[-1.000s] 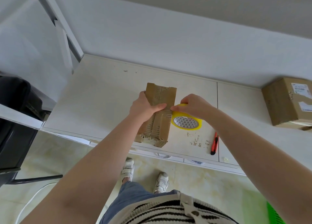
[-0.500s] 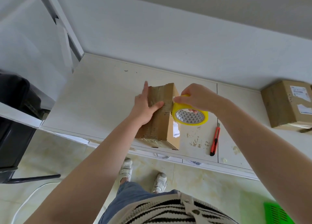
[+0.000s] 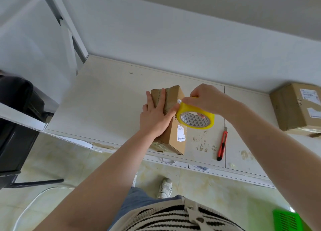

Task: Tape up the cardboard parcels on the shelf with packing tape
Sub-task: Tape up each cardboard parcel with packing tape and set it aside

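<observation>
Taping in hand: parcel (image 3: 173,126) on shelf (image 3: 104,100).
Left hand (image 3: 156,116) lies flat, fingers straight, pinning the parcel against pull. Right hand (image 3: 205,98) grips tape roll (image 3: 196,116) at the parcel's right edge, apparently to draw tape across.

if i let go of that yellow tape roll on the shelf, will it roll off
Probably not far. The tape roll, gripped by the right hand, looks wide and round, so set on its flat side it should sit still. On its edge it could likely roll along the smooth shelf. It seems stuck to the parcel, which may tether it.
</observation>
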A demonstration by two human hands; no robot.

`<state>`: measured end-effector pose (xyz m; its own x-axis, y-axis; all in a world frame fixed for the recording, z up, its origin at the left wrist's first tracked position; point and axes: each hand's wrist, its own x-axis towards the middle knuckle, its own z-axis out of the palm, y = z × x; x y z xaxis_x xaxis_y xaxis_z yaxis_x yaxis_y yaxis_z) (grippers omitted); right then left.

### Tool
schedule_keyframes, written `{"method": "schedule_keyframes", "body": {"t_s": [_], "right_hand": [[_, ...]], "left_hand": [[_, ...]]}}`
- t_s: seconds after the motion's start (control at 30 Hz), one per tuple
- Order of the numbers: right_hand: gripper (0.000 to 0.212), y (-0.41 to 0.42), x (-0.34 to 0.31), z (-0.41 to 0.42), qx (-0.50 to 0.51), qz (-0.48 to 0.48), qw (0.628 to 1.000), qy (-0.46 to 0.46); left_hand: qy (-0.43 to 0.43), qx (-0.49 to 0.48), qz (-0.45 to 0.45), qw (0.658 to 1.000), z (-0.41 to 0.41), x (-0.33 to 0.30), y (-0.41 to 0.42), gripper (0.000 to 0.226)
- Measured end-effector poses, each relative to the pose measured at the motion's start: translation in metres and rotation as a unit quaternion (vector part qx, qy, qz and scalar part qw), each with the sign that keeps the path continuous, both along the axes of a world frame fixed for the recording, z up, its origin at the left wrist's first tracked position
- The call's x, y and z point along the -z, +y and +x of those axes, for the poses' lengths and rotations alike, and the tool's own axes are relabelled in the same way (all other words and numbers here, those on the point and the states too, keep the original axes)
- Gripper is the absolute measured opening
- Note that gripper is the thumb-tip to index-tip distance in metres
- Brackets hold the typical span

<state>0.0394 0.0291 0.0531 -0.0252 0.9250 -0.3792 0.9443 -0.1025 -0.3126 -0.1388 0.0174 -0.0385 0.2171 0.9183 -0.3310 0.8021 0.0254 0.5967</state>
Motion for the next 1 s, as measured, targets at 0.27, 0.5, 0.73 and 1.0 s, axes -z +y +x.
{"method": "schedule_keyframes", "body": {"t_s": [0.27,0.5,0.73,1.0], "right_hand": [[0.061,-0.007,0.010,0.002,0.003,-0.019,1.000,-0.003],[0.046,-0.009,0.024,-0.021,0.059,0.007,0.995,0.077],[0.045,-0.008,0.019,-0.034,0.024,0.020,0.997,0.065],[0.046,-0.006,0.010,-0.030,0.029,0.024,0.991,0.128]], "left_hand": [[-0.057,-0.021,-0.072,0.996,-0.028,-0.005,0.011,0.068],[-0.201,-0.095,-0.200,0.954,-0.041,-0.006,0.027,0.096],[-0.312,-0.136,-0.194,0.920,-0.049,0.009,0.028,0.092],[-0.335,-0.174,-0.170,0.910,-0.052,0.010,0.033,0.071]]}}
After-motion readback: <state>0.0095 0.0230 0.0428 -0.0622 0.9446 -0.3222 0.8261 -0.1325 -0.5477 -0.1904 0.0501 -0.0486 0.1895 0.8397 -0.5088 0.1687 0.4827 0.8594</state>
